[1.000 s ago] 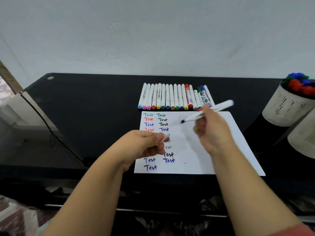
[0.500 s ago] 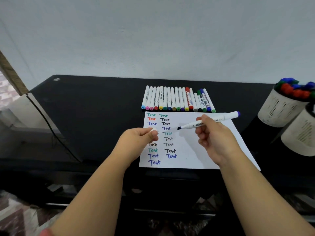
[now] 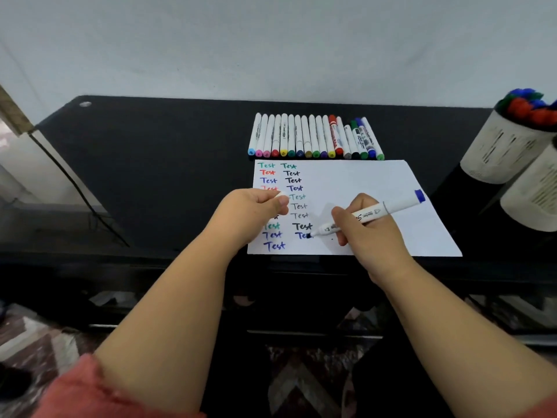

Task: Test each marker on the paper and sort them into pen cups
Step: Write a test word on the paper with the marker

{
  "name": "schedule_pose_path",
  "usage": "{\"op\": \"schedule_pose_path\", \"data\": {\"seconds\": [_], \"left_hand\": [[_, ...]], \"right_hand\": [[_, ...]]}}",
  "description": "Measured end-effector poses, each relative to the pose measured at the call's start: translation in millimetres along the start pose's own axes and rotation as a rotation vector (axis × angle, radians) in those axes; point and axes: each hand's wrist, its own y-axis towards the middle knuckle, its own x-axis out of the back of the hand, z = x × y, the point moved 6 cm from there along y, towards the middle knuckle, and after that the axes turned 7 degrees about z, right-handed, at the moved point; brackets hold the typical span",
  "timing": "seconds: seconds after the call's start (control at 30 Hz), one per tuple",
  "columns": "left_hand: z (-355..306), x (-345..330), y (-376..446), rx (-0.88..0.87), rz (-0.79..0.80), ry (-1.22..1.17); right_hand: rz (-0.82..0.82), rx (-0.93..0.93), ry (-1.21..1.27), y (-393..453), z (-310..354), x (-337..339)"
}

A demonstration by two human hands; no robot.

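Head view: looking down on a black counter [image 3: 156, 164] set against a pale wall, both forearms reaching in from below.
Cable: a thin dark cable [image 3: 75, 182] runs diagonally over the counter's left end.
Sleeve: a reddish sleeve [image 3: 90, 393] shows at the lower left.
Left hand: the left hand [image 3: 250, 211] hovers over the left part of the sheet, fingers curled, pinching a small white cap [image 3: 282, 195] between thumb and fingertips.
Paper: a white paper [image 3: 376, 182] lies flat near the counter's front edge; two columns of the word "Test" in green, red, blue and black fill its left part, and the right part is blank.
Marker row: a row of markers [image 3: 315, 138] lies side by side just behind the paper's far edge, coloured ends towards the paper.
Right hand: the right hand [image 3: 366, 229] grips a white marker [image 3: 370, 214] in a writing hold, fingers wrapped round the barrel.
Marker in use: its dark tip touches the paper at the end of a blue "Test" low in the second column; the barrel slants up to the right and ends in a blue end.
Pen cups: two white pen cups [image 3: 500, 149] stand at the far right, apart from the paper; the rear one holds markers with red, blue and green tops, the nearer one is cut by the frame edge.
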Motion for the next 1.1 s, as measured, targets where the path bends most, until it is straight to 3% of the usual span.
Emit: {"op": "schedule_pose_path", "data": {"seconds": [0.3,1.1], "left_hand": [[1,-2,5,0.003,0.007,0.003],[4,-5,7,-0.012,0.003,-0.013]], "right_hand": [[0.135,0.047,-0.119,-4,3,-11],[0.055,0.057,-0.055,-1,0,0]]}}
